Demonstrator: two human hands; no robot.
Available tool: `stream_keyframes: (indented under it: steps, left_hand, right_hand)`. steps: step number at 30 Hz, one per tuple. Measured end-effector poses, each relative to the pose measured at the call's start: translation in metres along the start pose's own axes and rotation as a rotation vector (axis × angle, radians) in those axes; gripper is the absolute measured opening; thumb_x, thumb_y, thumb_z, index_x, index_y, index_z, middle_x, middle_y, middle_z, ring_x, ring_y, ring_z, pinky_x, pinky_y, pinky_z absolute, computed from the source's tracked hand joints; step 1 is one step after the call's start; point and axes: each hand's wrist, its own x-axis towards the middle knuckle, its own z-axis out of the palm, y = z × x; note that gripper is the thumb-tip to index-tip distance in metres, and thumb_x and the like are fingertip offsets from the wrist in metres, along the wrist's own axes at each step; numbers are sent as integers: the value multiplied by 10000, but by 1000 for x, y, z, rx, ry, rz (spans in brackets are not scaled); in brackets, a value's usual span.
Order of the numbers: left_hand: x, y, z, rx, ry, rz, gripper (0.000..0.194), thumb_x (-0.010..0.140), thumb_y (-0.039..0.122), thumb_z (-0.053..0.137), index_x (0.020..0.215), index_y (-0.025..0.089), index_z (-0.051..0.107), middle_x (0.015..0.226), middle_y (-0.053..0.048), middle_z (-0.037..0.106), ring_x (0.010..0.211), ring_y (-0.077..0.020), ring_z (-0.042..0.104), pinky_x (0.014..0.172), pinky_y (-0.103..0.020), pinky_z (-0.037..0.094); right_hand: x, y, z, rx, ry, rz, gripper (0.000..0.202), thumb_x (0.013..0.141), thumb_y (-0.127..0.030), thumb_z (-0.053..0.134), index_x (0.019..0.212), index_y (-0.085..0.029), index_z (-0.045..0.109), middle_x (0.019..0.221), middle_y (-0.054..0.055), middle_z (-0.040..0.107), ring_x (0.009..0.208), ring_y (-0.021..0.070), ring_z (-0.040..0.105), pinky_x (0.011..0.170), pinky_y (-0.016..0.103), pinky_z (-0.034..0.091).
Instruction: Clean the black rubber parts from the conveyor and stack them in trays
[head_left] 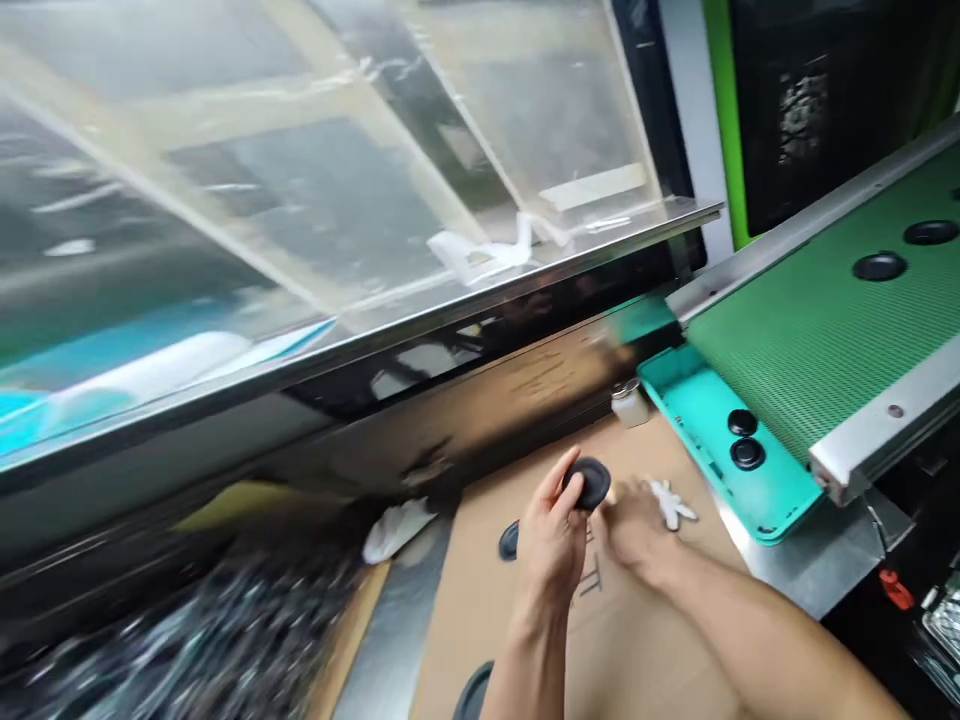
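**Black disc in the left grip**

The left hand (pixel 553 535) pinches the black disc (pixel 595 484) at its edge, at one o'clock from the wrist, above the cardboard-covered counter (pixel 476 595), perhaps to leave its face visible. Being round, it shows no long axis; its face appears turned upward. The right hand (pixel 634 525), at four o'clock from the disc, is blurred; its grip I cannot tell.

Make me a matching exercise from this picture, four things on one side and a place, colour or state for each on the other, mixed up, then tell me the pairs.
Column one:
1. Left hand
2. Tray
3. Belt
4. Bottle

Column two:
A. Green, between metal rails
B. Small and whitish, at the turquoise thing's side
C. Holding a black disc
D. Turquoise, with two other discs inside

Right pairs: 1-C, 2-D, 3-A, 4-B.
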Motion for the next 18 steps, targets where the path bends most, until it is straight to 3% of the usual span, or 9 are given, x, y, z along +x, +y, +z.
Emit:
stream_keyframes:
  steps: [2, 3, 5, 8, 11, 16, 18]
  left_hand:
    - [1, -35, -58, -11, 189, -68, 653, 634, 418, 890, 1212, 198, 680, 975, -34, 727, 761, -114, 658, 620, -193, 487]
    - [2, -49, -75, -44, 239, -94, 673, 607, 391, 909, 1205, 194, 672, 914, -15, 718, 680, -89, 630, 566, -175, 450]
    - [5, -68, -91, -147, 262, -139, 628, 579, 338, 928, 1131, 175, 678, 844, 5, 704, 591, -66, 589, 511, -163, 400]
    - [11, -71, -84, -385, 203, -174, 408, 647, 317, 887, 963, 134, 704, 864, -24, 719, 676, -99, 647, 610, -195, 478]
    - [10, -61, -71, -615, 170, -215, 296, 747, 354, 824, 900, 129, 705, 835, -26, 718, 755, -123, 683, 761, -225, 526]
    - [5, -53, -61, -924, -50, -353, 480, 939, 576, 561, 980, 117, 698, 990, -137, 751, 961, -237, 728, 929, -348, 550]
    - [8, -54, -62, -996, -66, -408, 578, 992, 595, 396, 1003, 96, 687, 1070, -190, 742, 1026, -280, 723, 960, -413, 547]
  right_hand:
    - [-1, 1, -5, -58, 93, 3, 328, 996, -244, 475, 1267, -221, 657, 1261, 143, 638, 1102, 308, 538, 924, 447, 426]
    - [-2, 1, -7, -55, 154, -5, 360, 1015, -262, 453, 1325, -234, 634, 1331, 134, 613, 1122, 304, 525, 943, 449, 424]
    - [-4, -3, -9, -8, 225, -96, 379, 1033, -312, 452, 1361, -237, 627, 1403, 117, 582, 1157, 292, 505, 983, 437, 424]
    - [-13, -15, 0, 45, 194, -292, 379, 1033, -339, 477, 1352, -232, 651, 1387, 99, 603, 1140, 271, 514, 994, 409, 439]
    - [-22, -26, 14, 17, 193, -373, 375, 1031, -314, 477, 1343, -223, 664, 1380, 102, 613, 1103, 268, 534, 978, 414, 454]
    - [-17, -26, 30, -16, 328, -441, 347, 1019, -316, 514, 1293, -204, 695, 1394, 133, 615, 1138, 288, 560, 972, 446, 466]
    - [-14, -23, 34, -7, 355, -475, 340, 1011, -326, 534, 1273, -189, 701, 1352, 149, 638, 1126, 294, 577, 953, 447, 480]
